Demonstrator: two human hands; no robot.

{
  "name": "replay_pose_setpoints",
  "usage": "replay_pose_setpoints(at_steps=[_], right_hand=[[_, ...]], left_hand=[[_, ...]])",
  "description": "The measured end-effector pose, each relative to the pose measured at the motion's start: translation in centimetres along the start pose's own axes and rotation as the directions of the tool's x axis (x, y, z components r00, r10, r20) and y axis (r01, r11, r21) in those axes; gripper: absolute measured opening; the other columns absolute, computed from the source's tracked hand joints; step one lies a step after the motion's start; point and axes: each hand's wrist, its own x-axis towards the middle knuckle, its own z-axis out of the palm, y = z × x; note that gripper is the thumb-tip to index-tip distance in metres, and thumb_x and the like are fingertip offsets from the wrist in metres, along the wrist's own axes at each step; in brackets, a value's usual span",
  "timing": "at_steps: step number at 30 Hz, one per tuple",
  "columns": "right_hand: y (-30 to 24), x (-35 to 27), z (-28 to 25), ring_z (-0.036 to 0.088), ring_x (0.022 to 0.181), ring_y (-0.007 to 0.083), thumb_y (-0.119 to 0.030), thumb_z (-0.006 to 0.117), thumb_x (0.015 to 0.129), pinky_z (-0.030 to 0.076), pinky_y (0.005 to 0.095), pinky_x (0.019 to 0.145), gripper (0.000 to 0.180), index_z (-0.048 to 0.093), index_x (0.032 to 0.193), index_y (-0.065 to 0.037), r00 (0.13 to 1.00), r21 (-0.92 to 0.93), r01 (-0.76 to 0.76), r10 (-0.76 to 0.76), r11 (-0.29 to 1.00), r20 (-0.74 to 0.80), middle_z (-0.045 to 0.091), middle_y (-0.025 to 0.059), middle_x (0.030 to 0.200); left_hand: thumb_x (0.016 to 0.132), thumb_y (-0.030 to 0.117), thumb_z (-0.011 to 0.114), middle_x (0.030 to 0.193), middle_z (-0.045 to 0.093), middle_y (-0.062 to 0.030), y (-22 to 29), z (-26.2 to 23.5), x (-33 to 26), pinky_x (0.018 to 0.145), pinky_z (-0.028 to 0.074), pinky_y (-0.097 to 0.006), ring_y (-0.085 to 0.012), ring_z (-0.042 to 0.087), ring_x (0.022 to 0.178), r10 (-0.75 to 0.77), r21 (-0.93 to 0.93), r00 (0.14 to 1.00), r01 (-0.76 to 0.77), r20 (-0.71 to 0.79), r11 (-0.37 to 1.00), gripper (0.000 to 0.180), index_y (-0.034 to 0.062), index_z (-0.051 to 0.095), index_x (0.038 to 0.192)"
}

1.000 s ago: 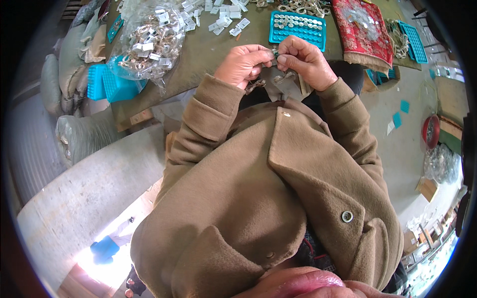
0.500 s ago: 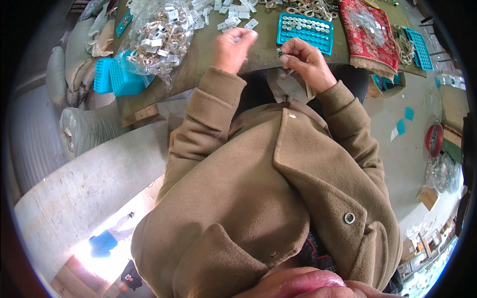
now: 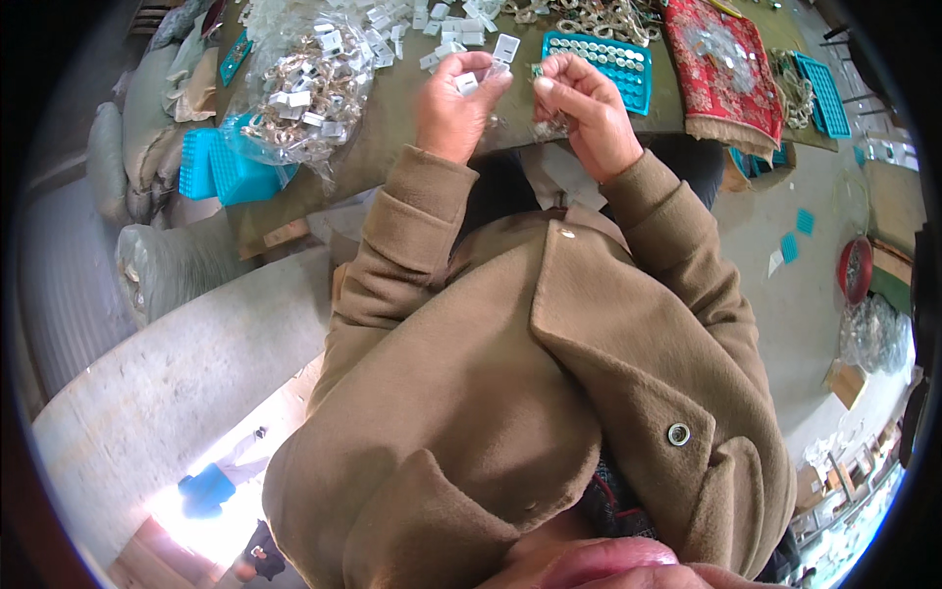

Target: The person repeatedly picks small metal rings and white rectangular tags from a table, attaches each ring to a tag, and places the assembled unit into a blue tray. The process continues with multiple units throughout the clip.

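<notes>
My left hand (image 3: 453,110) is raised over the front of the table, thumb and fingers closed on a small white plastic case (image 3: 506,48). A second white piece (image 3: 466,84) shows against its fingers. Close by on the right, my right hand (image 3: 592,110) pinches a tiny green part (image 3: 537,71), too small to name. Thin pale strands (image 3: 549,129) hang below that hand. A small gap lies between the two hands. Behind them, loose white cases (image 3: 459,32) are scattered on the table, and a teal tray (image 3: 638,99) holds rows of round white pieces.
A clear bag (image 3: 294,101) of white cases and coiled wires lies on the left, beside teal trays (image 3: 234,169). Coiled cords (image 3: 613,22) lie at the back. To the right are a red patterned cloth (image 3: 743,106) and another teal tray (image 3: 826,98). The table's front edge runs below my hands.
My left hand has drawn back from the loose cases with a white case now visible in its fingers. My right hand has moved left and slightly up, toward it, still pinching the green part.
</notes>
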Motion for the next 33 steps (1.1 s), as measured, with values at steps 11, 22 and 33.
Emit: replay_pose_setpoints(at_steps=[11, 22, 33], right_hand=[[0.3, -1.3, -0.9, 0.052, 0.068, 0.0058, -0.006, 0.062, 0.089, 0.04, 0.0206, 0.063, 0.005, 0.061, 0.093, -0.004, 0.989, -0.193, -0.073, 0.046, 0.979, -0.14, 0.059, -0.0011, 0.079], [0.8, -2.0, 0.6, 0.053, 0.068, 0.0065, -0.007, 0.059, 0.092, 0.042, 0.0199, 0.062, 0.004, 0.061, 0.094, -0.005, 0.968, 0.045, -0.126, 0.132, 0.991, -0.213, 0.057, -0.001, 0.078], [0.6, -2.3, 1.5, 0.056, 0.074, 0.0079, -0.01, 0.06, 0.093, 0.043, 0.0209, 0.069, 0.006, 0.062, 0.095, -0.005, 0.969, -0.066, -0.121, 0.103, 0.99, -0.225, 0.061, -0.0001, 0.083]], left_hand=[[0.089, 0.018, 0.067, 0.096, 0.066, 0.0011, 1.5, 0.3, -2.7, 0.063, 0.048, -0.018, -0.0061, 0.061, 0.085, -0.344, -0.364, 0.867, 0.47, 0.359, 0.804, 0.031, 0.0064, 0.065, 0.118], [0.091, 0.008, 0.063, 0.104, 0.067, -0.0049, 0.1, 1.5, -3.5, 0.068, 0.055, -0.021, -0.0112, 0.066, 0.089, -0.197, -0.614, 0.925, 0.366, 0.326, 0.699, 0.029, 0.0019, 0.061, 0.119], [0.09, 0.002, 0.061, 0.103, 0.067, -0.0106, 0.3, 2.0, -3.7, 0.07, 0.058, -0.026, -0.017, 0.067, 0.088, -0.149, -0.661, 0.971, 0.235, 0.185, 0.713, 0.027, -0.0014, 0.059, 0.117]])
